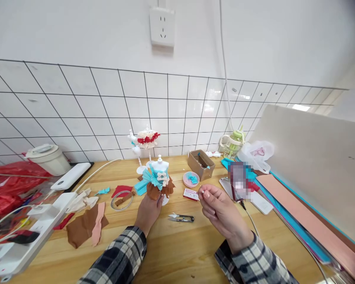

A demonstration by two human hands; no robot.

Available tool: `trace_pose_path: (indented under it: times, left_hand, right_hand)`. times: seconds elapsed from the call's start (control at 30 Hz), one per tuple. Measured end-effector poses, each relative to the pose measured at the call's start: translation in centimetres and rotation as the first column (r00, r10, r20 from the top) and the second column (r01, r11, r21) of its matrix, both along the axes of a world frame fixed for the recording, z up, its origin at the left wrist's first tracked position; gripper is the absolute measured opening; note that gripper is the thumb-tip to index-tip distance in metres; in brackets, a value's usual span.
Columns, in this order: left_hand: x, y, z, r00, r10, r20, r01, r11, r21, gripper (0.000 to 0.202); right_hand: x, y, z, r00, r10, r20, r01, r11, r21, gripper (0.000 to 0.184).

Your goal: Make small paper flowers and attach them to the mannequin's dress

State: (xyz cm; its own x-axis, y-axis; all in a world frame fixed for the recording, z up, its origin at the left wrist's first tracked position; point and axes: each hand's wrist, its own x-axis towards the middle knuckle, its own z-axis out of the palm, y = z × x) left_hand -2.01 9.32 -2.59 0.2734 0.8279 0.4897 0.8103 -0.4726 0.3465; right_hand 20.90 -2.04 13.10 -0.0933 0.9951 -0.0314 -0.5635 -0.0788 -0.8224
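A small doll mannequin (160,165) stands on the wooden table (177,252), dressed in a brown skirt with a turquoise bow (152,179). My left hand (148,213) grips the brown skirt at its base, fingers closed under the cloth. My right hand (219,209) hovers to the right of it, thumb and forefinger pinched together near the fingertips; what they pinch is too small to make out. Black thread snips (182,217) lie on the table between the two hands.
A second mannequin with red trim (147,140) stands behind. Nearby are a pink dish (191,179), a cardboard box (201,164), a small red-and-white packet (191,194), brown and pink fabric scraps (87,225), a wire ring (122,199), a phone (245,189) and stacked coloured sheets (298,221).
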Motion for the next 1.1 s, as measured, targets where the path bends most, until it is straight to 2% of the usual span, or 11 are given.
trace_pose_path:
  times: [0.27, 0.43, 0.53, 0.6, 0.67, 0.73, 0.8, 0.83, 0.9, 1.0, 1.1]
  left_hand:
    - [0.5, -1.0, 0.3, 0.994, 0.063, -0.090, -0.068, 0.996, -0.052, 0.032]
    - [0.7, -1.0, 0.3, 0.992, 0.051, -0.114, -0.053, 0.999, -0.014, 0.030]
    - [0.7, -0.9, 0.4, 0.993, 0.053, -0.108, -0.051, 0.999, 0.016, 0.031]
    - [0.7, -0.8, 0.3, 0.993, 0.052, -0.104, -0.049, 0.998, 0.035, 0.032]
    - [0.7, -0.8, 0.2, 0.994, 0.041, -0.105, -0.036, 0.998, 0.051, 0.033]
    - [0.7, -0.7, 0.1, 0.994, 0.026, -0.108, -0.019, 0.998, 0.065, 0.032]
    - [0.7, -0.6, -0.1, 0.994, 0.012, -0.108, -0.003, 0.997, 0.083, 0.031]
    - [0.6, -0.6, -0.2, 0.994, 0.004, -0.107, 0.006, 0.996, 0.093, 0.031]
    - [0.6, -0.5, -0.4, 0.994, -0.014, -0.105, 0.025, 0.993, 0.111, 0.031]
    - [0.6, -0.4, -0.5, 0.995, -0.034, -0.097, 0.047, 0.990, 0.130, 0.031]
    - [0.7, -0.3, -0.3, 0.995, -0.050, -0.087, 0.062, 0.989, 0.136, 0.031]
  right_hand:
    - [-1.7, 0.1, -0.2, 0.999, -0.043, 0.010, 0.042, 0.998, 0.039, 0.019]
    - [-2.8, 0.4, -0.4, 1.000, -0.001, -0.027, 0.001, 1.000, -0.011, 0.029]
    - [-3.5, 0.9, -0.6, 0.991, -0.101, 0.088, 0.100, 0.995, 0.009, 0.028]
    - [-4.0, 1.7, -0.8, 0.946, -0.198, 0.255, 0.178, 0.979, 0.099, 0.024]
    - [-4.3, 2.8, -1.0, 0.807, -0.355, 0.471, 0.223, 0.923, 0.314, 0.018]
    - [-4.6, 4.1, -1.4, 0.563, -0.575, 0.594, 0.188, 0.788, 0.586, 0.014]
    - [-4.7, 5.5, -1.9, 0.325, -0.751, 0.574, 0.100, 0.631, 0.769, 0.015]
    - [-4.7, 6.1, -2.2, 0.230, -0.803, 0.550, 0.064, 0.576, 0.815, 0.016]
    - [-4.8, 7.0, -2.9, 0.081, -0.856, 0.510, 0.018, 0.513, 0.858, 0.016]
    - [-4.8, 7.7, -4.0, -0.028, -0.895, 0.445, -0.009, 0.446, 0.895, 0.016]
    - [-4.6, 7.8, -4.9, -0.033, -0.931, 0.364, -0.029, 0.365, 0.931, 0.019]
